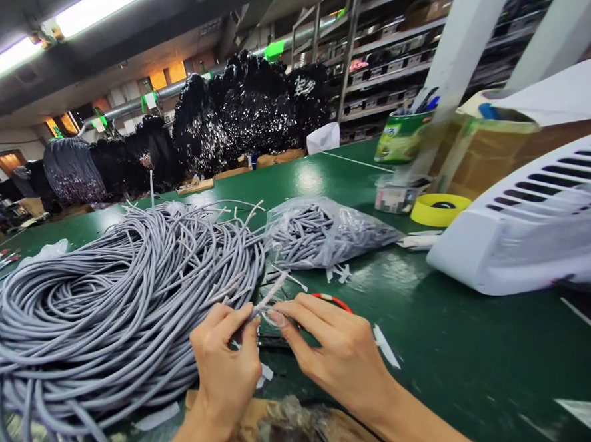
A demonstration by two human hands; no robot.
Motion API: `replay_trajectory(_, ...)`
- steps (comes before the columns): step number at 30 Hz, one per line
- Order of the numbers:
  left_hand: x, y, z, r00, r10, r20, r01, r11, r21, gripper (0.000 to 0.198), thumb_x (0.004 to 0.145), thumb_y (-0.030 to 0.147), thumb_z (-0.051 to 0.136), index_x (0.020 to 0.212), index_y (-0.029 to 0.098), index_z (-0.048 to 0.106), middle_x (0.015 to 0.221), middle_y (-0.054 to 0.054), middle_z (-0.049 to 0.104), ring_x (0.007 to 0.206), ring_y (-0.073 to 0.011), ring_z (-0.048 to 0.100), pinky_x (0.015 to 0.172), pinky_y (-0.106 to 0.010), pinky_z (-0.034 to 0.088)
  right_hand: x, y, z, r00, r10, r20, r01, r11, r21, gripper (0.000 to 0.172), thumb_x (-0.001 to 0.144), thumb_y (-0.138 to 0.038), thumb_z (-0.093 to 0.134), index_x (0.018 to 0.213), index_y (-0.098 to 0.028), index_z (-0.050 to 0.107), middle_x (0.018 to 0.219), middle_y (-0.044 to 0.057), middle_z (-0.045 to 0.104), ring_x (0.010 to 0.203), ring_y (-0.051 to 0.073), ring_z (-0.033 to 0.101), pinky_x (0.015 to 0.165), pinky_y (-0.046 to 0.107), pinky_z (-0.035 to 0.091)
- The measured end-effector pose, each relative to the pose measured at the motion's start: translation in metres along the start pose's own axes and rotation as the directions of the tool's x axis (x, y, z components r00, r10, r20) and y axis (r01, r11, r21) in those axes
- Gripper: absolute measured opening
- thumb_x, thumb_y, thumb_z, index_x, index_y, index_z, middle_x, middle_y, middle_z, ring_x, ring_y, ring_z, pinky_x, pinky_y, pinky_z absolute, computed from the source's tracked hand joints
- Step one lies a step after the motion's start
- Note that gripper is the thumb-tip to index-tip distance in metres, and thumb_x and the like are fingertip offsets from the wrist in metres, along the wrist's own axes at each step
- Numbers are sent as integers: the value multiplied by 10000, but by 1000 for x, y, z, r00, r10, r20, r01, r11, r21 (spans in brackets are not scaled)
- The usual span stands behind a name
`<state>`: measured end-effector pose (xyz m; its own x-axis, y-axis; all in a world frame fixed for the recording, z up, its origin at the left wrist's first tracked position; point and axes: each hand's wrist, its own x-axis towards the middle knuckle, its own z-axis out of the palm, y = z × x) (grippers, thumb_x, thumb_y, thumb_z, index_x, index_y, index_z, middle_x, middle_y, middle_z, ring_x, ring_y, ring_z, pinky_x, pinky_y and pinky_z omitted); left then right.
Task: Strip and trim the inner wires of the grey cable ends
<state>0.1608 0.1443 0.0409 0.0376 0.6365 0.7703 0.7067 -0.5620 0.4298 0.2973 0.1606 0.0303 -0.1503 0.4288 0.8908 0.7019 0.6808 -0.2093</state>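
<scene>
Between the thumb and forefinger of my left hand (227,360) is the end of a grey cable, its stripped whitish tip (275,288) pointing up and away. My right hand (341,344) is closed in a pinch just beside that tip, on thin whitish strands (268,315) at the cable end. What exactly lies under the right fingertips is too small to make out. To the left spreads a large coil of grey cables (136,284), many with pale stripped ends. Behind my hands sits a clear plastic bag (325,233) full of short grey cable pieces.
A white vented appliance (530,229) stands at the right, near a yellow tape roll (439,210), a small clear box (396,195) and a green can (403,135) of pens. White scraps (386,346) litter the green table (468,351). Black cable bundles (242,111) hang behind.
</scene>
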Motion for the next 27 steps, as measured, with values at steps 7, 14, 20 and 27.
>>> replay_trajectory(7,-10,0,7,996,83,41,-85,995,52,200,792,78,508,854,60,698,579,-62,597,501,-130,532,515,-223,436,-3,0,8,886,348,306,-436,850,295,358,875,-314,407,554,-186,499,446,-19,520,388,107,486,357,198,367)
replay_trajectory(14,-6,1,4,995,-37,87,33,998,47,237,745,54,481,811,68,709,564,-56,566,457,-126,489,437,-226,374,-5,-15,2,999,38,-31,-30,977,213,203,847,-143,441,682,-161,558,536,16,587,457,110,545,456,213,422)
replay_trajectory(20,0,3,0,979,-139,147,137,990,24,203,721,58,511,749,106,707,569,-35,563,498,-126,508,485,-227,377,-4,-16,-1,991,-81,-108,102,972,212,126,824,-85,473,768,-178,535,549,7,593,475,115,562,462,224,426)
replay_trajectory(27,9,-4,-4,967,-205,154,209,978,-12,179,730,86,546,740,146,714,583,-22,587,523,-120,523,508,-218,382,-5,-19,-18,997,-37,-67,54,960,273,135,829,-139,491,733,-215,548,559,-7,603,491,119,575,483,237,451)
